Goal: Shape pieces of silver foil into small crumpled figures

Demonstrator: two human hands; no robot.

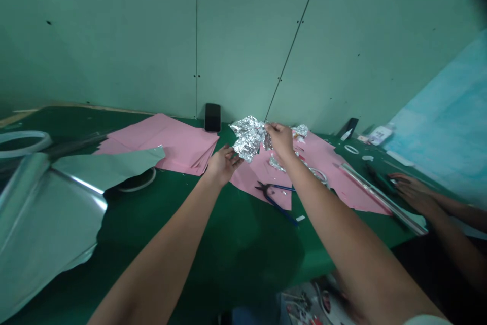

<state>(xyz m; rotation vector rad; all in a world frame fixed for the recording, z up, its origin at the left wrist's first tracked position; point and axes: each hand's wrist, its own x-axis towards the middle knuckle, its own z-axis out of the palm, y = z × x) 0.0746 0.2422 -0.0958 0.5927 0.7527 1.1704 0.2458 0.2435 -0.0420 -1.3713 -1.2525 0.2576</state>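
Observation:
Crumpled aluminum foil [248,137], shaped into ragged, petal-like lobes, is held up above the green table near the wall. My right hand [280,140] pinches its right side between thumb and fingers. At the lower left edge of the foil is my left hand [224,164], palm up with fingers apart, the fingertips at or just under the foil; whether they touch it I cannot tell. Below the hands, blue-handled pliers [272,193] lie with jaws apart, partly on pink paper [251,178]. More crumpled foil [300,131] lies just behind my right hand.
A stack of pink sheets [163,140] and a black phone [212,117] are at the back. Large foil sheeting [53,213] covers the left side. Rightward lie a foil roll [380,198] and a white ring [351,149]. Another person's hands [413,193] work at far right.

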